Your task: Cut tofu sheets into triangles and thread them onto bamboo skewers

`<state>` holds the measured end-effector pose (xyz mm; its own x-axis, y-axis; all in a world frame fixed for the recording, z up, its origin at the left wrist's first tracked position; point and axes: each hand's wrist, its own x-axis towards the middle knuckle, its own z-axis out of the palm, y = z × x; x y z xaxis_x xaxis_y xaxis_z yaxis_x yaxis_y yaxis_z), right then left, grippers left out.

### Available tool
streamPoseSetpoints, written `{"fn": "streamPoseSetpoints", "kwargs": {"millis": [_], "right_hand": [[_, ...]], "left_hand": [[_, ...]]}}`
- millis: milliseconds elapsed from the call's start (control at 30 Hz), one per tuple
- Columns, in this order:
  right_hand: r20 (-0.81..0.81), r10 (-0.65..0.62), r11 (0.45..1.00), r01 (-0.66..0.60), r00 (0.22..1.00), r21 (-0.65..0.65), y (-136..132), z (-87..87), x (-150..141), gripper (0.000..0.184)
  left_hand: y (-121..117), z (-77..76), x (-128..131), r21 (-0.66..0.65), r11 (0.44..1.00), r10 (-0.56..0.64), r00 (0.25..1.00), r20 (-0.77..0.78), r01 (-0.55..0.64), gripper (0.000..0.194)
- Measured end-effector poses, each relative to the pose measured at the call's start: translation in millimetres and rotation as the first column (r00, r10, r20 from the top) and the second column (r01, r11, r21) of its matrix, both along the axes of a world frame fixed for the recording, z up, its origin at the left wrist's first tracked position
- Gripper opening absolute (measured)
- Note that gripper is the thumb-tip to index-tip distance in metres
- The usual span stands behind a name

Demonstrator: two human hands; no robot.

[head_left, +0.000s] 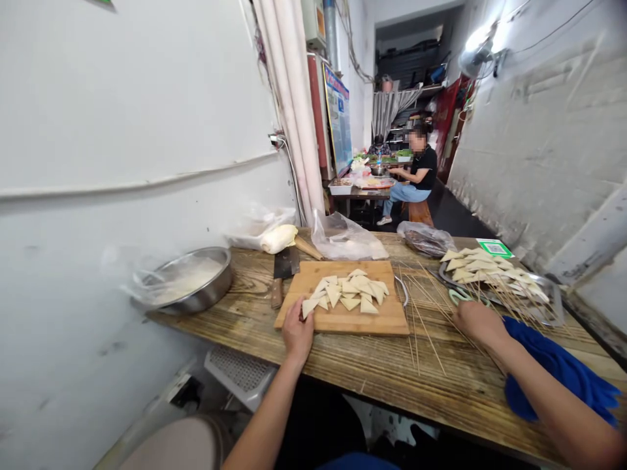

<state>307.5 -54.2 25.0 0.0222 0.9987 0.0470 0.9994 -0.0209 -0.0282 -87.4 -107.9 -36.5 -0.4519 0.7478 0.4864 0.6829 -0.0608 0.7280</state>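
At the near left corner of the wooden cutting board (337, 321), my left hand (298, 334) is closed with its fingertips on a pale triangular tofu slice (308, 307). Several more such triangles (360, 286) lie in a loose heap on the board. My right hand (479, 322) is curled down over thin bamboo skewers (427, 326) scattered on the table, close to the green scissors handle (459, 297). Its fingertips are hidden, so what they grip cannot be made out. Behind that hand, a metal tray (553, 294) holds skewered triangles in a pile.
A cleaver (287, 264) lies left of the board, near a steel basin (223, 269) partly covered with plastic. Plastic bags (345, 238) rest along the far edge. A blue cloth (553, 365) is under my right forearm. A person (421, 171) sits at a farther table.
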Motion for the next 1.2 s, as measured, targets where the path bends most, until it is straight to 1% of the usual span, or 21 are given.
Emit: {"fn": "streamPoseSetpoints", "kwargs": {"millis": [67,133,233,367,433,533,567,600,633,667,700,733,767,800,833,867,933,1000,1033,1100,1200], "right_hand": [[0.028,0.032,0.999,-0.031,0.999,-0.021,-4.0,2.6,1.3,0.015],[-0.008,0.026,1.000,-0.026,1.000,0.005,-9.0,3.4,0.5,0.014],[-0.131,0.013,0.998,-0.005,0.991,0.060,-16.1,0.7,-4.3,0.013],[-0.316,0.089,0.990,-0.048,0.945,0.136,-22.8,-8.7,-16.3,0.023],[-0.352,0.129,0.984,-0.075,0.927,0.163,-25.6,-14.0,-24.3,0.025],[-0.417,0.147,0.977,-0.067,0.897,0.201,-30.7,-20.4,-35.3,0.030],[-0.463,0.153,0.975,-0.057,0.873,0.215,-32.6,-21.8,-37.9,0.032],[-0.515,0.164,0.972,-0.048,0.841,0.231,-34.5,-22.9,-40.0,0.034],[-0.569,0.175,0.968,-0.035,0.804,0.248,-36.3,-23.8,-41.5,0.036],[-0.620,0.184,0.965,-0.020,0.762,0.262,-38.0,-24.5,-42.8,0.039],[-0.668,0.193,0.963,-0.007,0.718,0.270,-39.4,-25.1,-43.9,0.041],[-0.714,0.199,0.962,0.006,0.672,0.273,-40.4,-25.6,-45.1,0.042],[-0.758,0.201,0.964,0.014,0.621,0.266,-41.1,-26.2,-46.4,0.043],[-0.800,0.197,0.968,0.016,0.567,0.250,-41.5,-26.8,-48.0,0.044],[-0.838,0.189,0.974,0.013,0.512,0.227,-41.6,-27.5,-49.7,0.044],[-0.870,0.178,0.979,0.008,0.460,0.204,-41.4,-28.3,-51.4,0.045],[-0.903,0.166,0.984,-0.006,0.396,0.178,-40.5,-30.5,-54.4,0.045],[-0.900,0.179,0.982,-0.010,0.397,0.191,-39.4,-33.3,-56.0,0.045],[-0.887,0.193,0.978,-0.009,0.419,0.209,-38.8,-34.7,-56.0,0.044],[-0.838,0.232,0.964,-0.005,0.494,0.265,-38.4,-36.9,-55.1,0.042],[-0.694,0.278,0.936,-0.025,0.664,0.351,-40.9,-36.5,-53.1,0.037]], "left_hand": [[0.2,1.5,-1.1,-0.005,1.000,-0.009,0.999,0.033,0.009,0.041],[1.3,4.0,-3.3,-0.024,0.999,-0.026,0.998,0.049,0.027,0.035],[4.8,8.3,-8.6,-0.072,0.995,-0.060,0.994,0.090,0.066,0.027],[11.0,10.5,-16.4,-0.103,0.990,-0.079,0.977,0.199,0.101,0.029],[13.6,9.7,-18.6,-0.090,0.992,-0.068,0.969,0.238,0.092,0.029],[15.6,9.9,-18.4,-0.044,0.998,-0.026,0.949,0.313,0.042,0.027],[15.7,11.2,-17.5,-0.018,1.000,-0.017,0.932,0.362,0.025,0.025],[15.7,13.4,-16.4,0.011,1.000,-0.012,0.898,0.439,0.008,0.023],[15.5,16.4,-15.3,0.039,0.999,-0.017,0.839,0.544,-0.004,0.021],[15.3,20.2,-14.4,0.061,0.998,-0.036,0.744,0.667,-0.006,0.020],[15.2,24.5,-13.8,0.078,0.997,-0.059,0.615,0.786,-0.003,0.018],[15.2,29.1,-13.7,0.087,0.996,-0.080,0.465,0.882,0.006,0.016],[15.4,33.7,-14.0,0.091,0.996,-0.094,0.316,0.944,0.024,0.014],[15.9,38.1,-14.6,0.093,0.995,-0.100,0.190,0.977,0.048,0.013],[16.6,42.1,-15.4,0.093,0.993,-0.100,0.095,0.990,0.077,0.013],[17.5,45.7,-16.3,0.090,0.991,-0.093,0.028,0.995,0.101,0.014],[20.3,51.3,-17.5,0.085,0.985,-0.077,-0.058,0.995,0.149,0.017],[24.4,55.5,-18.0,0.061,0.981,-0.040,-0.115,0.993,0.183,0.020],[26.9,57.3,-18.0,0.050,0.978,-0.022,-0.140,0.990,0.200,0.021],[32.4,61.3,-17.6,0.059,0.969,-0.015,-0.184,0.983,0.240,0.021],[39.8,69.2,-15.8,0.128,0.943,-0.058,-0.227,0.972,0.307,0.024]]}}
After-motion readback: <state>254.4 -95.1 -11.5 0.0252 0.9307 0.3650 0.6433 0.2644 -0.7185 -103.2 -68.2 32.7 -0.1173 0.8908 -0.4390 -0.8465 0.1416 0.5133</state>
